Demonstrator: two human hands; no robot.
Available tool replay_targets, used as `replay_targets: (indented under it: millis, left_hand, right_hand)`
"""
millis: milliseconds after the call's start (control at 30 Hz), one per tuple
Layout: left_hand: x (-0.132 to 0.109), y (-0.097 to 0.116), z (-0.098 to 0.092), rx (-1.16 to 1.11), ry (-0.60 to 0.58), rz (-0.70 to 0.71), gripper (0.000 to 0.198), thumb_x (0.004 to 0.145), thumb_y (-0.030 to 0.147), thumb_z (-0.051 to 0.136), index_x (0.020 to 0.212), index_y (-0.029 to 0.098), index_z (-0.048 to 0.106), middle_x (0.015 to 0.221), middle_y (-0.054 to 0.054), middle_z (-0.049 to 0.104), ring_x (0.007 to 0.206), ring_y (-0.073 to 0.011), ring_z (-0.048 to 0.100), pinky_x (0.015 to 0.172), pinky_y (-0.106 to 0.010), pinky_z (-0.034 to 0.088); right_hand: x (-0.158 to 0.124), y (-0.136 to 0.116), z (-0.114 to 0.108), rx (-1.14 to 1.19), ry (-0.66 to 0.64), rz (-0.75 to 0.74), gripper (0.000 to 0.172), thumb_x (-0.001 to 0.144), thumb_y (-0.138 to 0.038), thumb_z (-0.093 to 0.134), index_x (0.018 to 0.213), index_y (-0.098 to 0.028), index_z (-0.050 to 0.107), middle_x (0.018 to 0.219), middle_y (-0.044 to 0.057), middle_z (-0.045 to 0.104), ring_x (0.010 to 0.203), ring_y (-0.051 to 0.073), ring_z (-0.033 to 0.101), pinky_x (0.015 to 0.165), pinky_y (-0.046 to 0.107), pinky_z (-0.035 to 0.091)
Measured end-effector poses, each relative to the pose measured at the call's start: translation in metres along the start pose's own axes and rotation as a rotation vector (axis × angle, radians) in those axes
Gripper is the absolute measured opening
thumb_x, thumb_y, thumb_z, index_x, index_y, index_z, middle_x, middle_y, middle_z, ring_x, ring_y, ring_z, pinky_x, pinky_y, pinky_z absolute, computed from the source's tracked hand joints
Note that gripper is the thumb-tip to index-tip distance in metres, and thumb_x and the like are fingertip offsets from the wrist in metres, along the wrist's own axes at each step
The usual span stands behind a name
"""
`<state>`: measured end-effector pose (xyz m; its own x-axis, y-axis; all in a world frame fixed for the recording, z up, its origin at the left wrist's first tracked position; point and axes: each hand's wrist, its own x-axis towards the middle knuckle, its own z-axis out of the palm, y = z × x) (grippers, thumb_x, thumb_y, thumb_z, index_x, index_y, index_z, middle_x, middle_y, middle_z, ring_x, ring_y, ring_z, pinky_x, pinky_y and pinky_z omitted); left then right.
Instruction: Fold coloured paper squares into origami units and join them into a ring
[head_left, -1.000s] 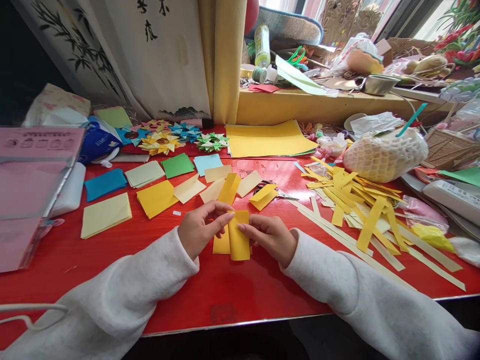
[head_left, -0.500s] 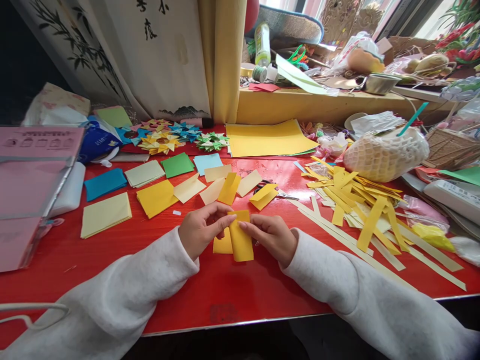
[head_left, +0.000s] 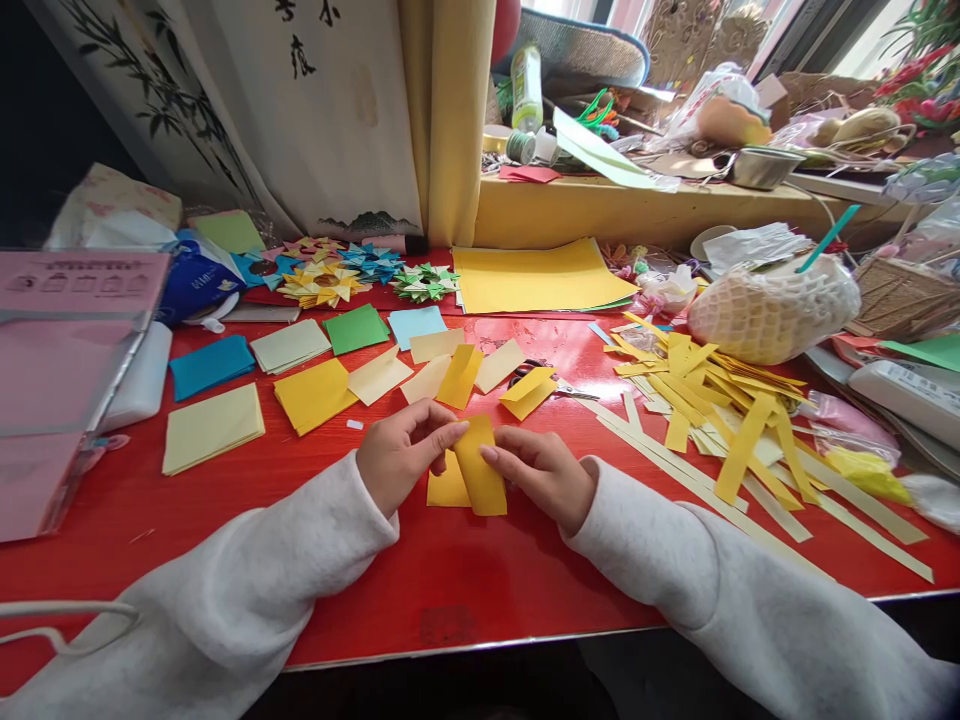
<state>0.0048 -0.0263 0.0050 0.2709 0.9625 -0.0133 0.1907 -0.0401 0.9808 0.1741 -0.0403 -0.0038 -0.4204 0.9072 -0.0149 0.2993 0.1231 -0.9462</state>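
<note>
A narrow yellow paper piece (head_left: 481, 478) is pinched between both hands above the red table. My left hand (head_left: 405, 455) grips its upper left edge with thumb and fingers. On its right edge, my right hand (head_left: 546, 474) presses the thumb on the front, with the fingers behind. Another yellow paper (head_left: 447, 487) lies on the table just behind and left of the held piece, partly covered by it. Beyond the hands lie folded yellow papers (head_left: 459, 376) and cream ones (head_left: 500, 366), with scissors (head_left: 574, 391) partly under a folded yellow paper.
Stacks of coloured paper, such as a blue stack (head_left: 212, 367) and a yellow stack (head_left: 314, 396), lie at the left. Cut paper strips (head_left: 742, 440) spread over the right. Folded paper stars (head_left: 321, 284) and large yellow sheets (head_left: 536, 277) sit at the back.
The held yellow paper has tilted, its top leaning slightly left and its lower end rising a little. Both hands keep their grip and have barely moved.
</note>
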Motion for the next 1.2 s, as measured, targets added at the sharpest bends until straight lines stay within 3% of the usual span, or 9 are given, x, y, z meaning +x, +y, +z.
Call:
replay_targets:
  millis: [233, 700, 1200]
  left_hand:
    - [0.0006, -0.0019, -0.0004, 0.034, 0.052, -0.006, 0.021, 0.070, 0.038, 0.054, 0.071, 0.017, 0.052, 0.053, 0.004, 0.050, 0.045, -0.0093, 0.049, 0.047, -0.022, 0.041]
    - [0.0007, -0.0033, 0.0002, 0.046, 0.077, -0.002, 0.020, 0.071, 0.037, 0.054, 0.072, 0.017, 0.052, 0.052, 0.004, 0.051, 0.044, -0.0085, 0.049, 0.048, -0.021, 0.042]
    - [0.0010, -0.0033, 0.0003, 0.052, 0.096, -0.002, 0.020, 0.070, 0.036, 0.055, 0.071, 0.016, 0.053, 0.049, 0.004, 0.051, 0.043, -0.0089, 0.049, 0.046, -0.021, 0.040]
  right_hand:
    - [-0.0011, -0.0002, 0.0049, 0.270, -0.128, 0.057, 0.033, 0.067, -0.038, 0.059, 0.090, -0.015, 0.049, 0.083, 0.004, 0.057, 0.077, 0.016, 0.057, 0.063, 0.026, 0.046]
    - [0.0010, 0.0021, 0.0044, 0.471, -0.179, 0.156, 0.028, 0.069, -0.036, 0.056, 0.086, -0.015, 0.050, 0.073, 0.001, 0.058, 0.061, 0.014, 0.059, 0.058, 0.028, 0.050]
    - [0.0024, 0.0039, 0.0040, 0.459, -0.224, 0.130, 0.033, 0.069, -0.048, 0.050, 0.080, -0.017, 0.049, 0.063, 0.000, 0.058, 0.059, 0.016, 0.060, 0.055, 0.029, 0.049]
